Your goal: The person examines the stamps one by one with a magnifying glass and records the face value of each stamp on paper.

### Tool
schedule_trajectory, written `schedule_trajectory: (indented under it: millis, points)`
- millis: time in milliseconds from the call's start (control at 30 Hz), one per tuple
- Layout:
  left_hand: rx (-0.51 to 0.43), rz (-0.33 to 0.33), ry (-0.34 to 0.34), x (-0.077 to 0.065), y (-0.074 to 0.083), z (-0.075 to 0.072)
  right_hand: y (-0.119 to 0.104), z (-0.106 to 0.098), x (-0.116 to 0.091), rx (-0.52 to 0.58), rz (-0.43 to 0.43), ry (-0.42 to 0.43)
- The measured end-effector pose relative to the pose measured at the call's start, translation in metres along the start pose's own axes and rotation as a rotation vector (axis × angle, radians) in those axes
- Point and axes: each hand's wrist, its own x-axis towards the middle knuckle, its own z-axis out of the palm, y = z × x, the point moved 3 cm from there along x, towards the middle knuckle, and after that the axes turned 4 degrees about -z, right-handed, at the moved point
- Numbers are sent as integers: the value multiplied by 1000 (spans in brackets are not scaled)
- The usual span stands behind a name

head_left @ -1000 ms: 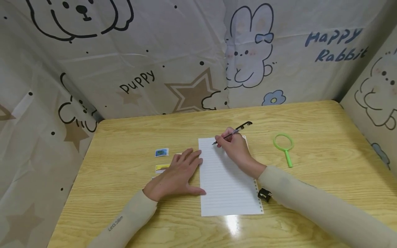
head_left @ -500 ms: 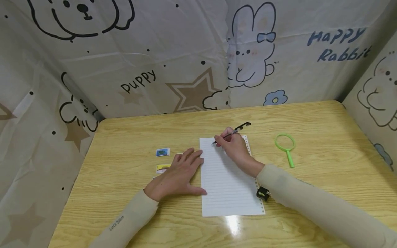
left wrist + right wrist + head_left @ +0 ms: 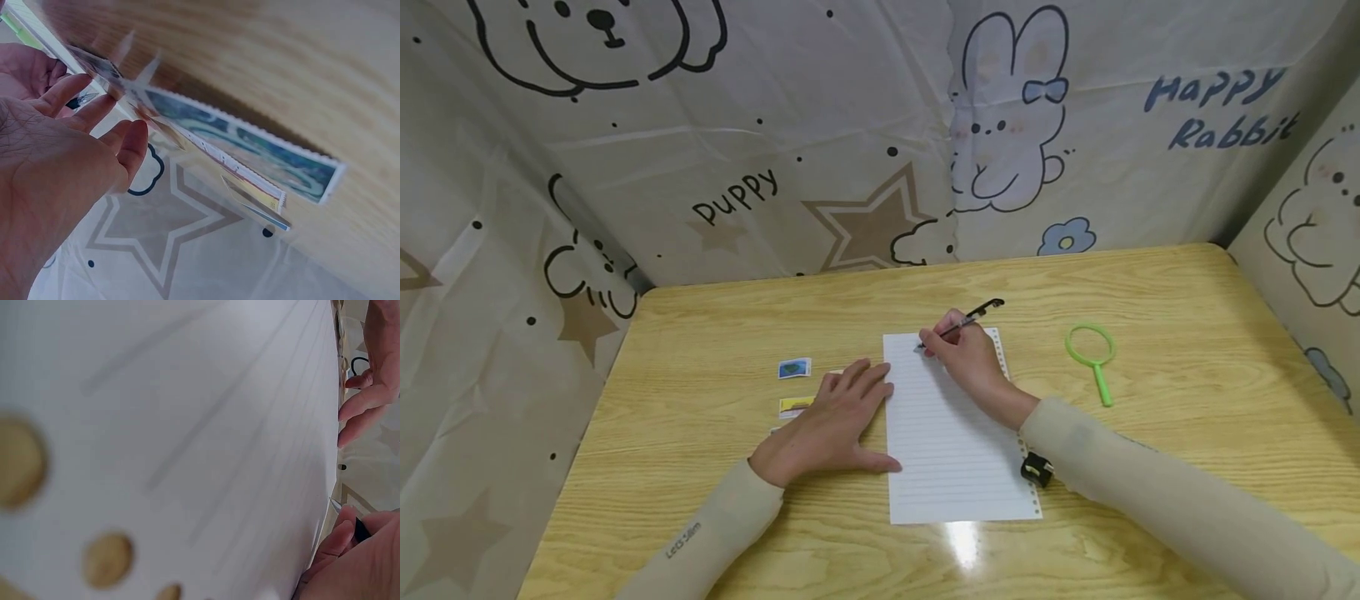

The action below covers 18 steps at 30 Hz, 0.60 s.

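Note:
A sheet of lined paper [image 3: 955, 450] with punched holes down its right side lies on the table. My right hand [image 3: 970, 362] pinches a black pen [image 3: 981, 312] between thumb and fingers, its tip at the paper's upper left lines. In the right wrist view the pen tip [image 3: 335, 504] meets the sheet's surface. My left hand [image 3: 831, 425] rests with spread fingers, its fingertips and thumb on the paper's left edge. Beside and partly under that hand lie several stamps, among them a blue stamp [image 3: 794, 368] and a yellow one [image 3: 792, 407]; a green-blue stamp [image 3: 244, 140] shows in the left wrist view.
A green magnifying glass [image 3: 1091, 350] lies right of the paper on the wooden table [image 3: 700, 333]. By the right sleeve sits a small black object [image 3: 1036, 469], the wrist camera by its look. Printed cloth [image 3: 850, 100] hangs behind and at both sides.
My right hand and the pen shift very slightly, with the pen's top end dipping a little. The left hand and paper hold their place; the whole view drifts slightly.

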Motion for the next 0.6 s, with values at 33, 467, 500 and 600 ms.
schedule_trajectory:
  millis: [33,467,500,600]
  points:
    - [0,1,4,0,0,0,0,0,0,-6,-4,0]
    - [-14,-15,-5,-3,0,1,1,1,1,-60,-11,12]
    - [-15,-15,-7,-3,0,1,1,1,1,-59,-11,10]
    - [-23,-12,-12,-2,0,1,1,1,0,-52,-6,9]
